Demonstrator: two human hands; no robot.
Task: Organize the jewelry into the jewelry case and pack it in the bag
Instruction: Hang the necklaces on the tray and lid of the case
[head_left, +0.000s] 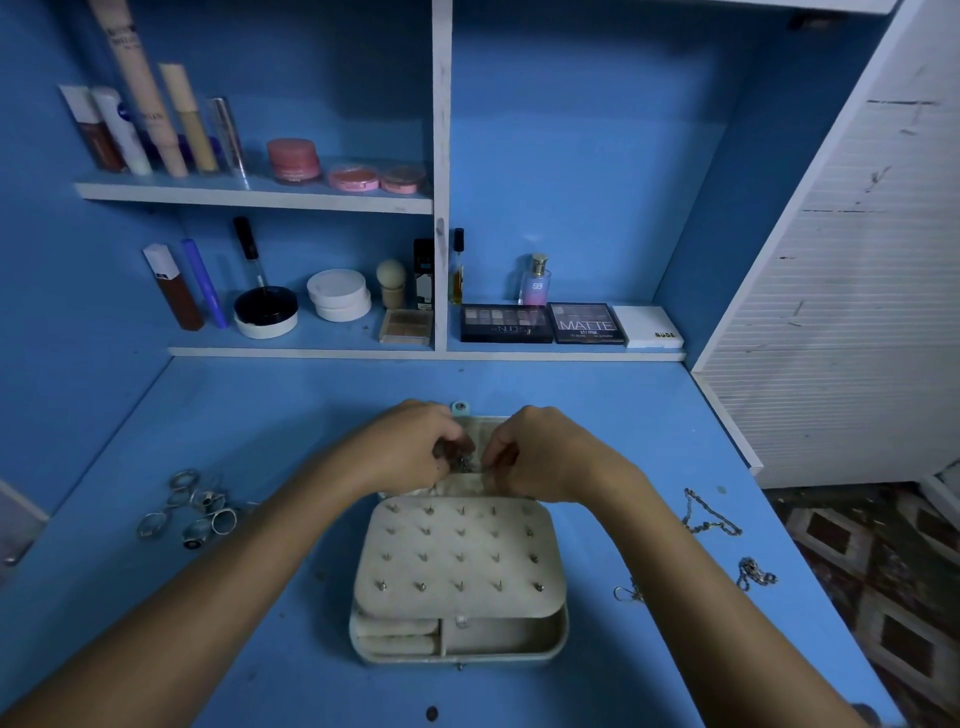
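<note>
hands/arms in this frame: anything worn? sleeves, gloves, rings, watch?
Nothing worn that shows. Left hand and right hand are bare, no gloves. Both forearms are uncovered all the way to the frame's bottom edge: no sleeves, watch or bracelet visible. Fingers are curled away from the camera, so rings on them cannot be ruled out.

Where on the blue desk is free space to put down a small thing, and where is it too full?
Bare blue top lies between the shelf edge and the hands, left and right, and between the rings and the jewelry case. The front left corner is bare too. It is crowded at the rings, and on the right around the chains.
</note>
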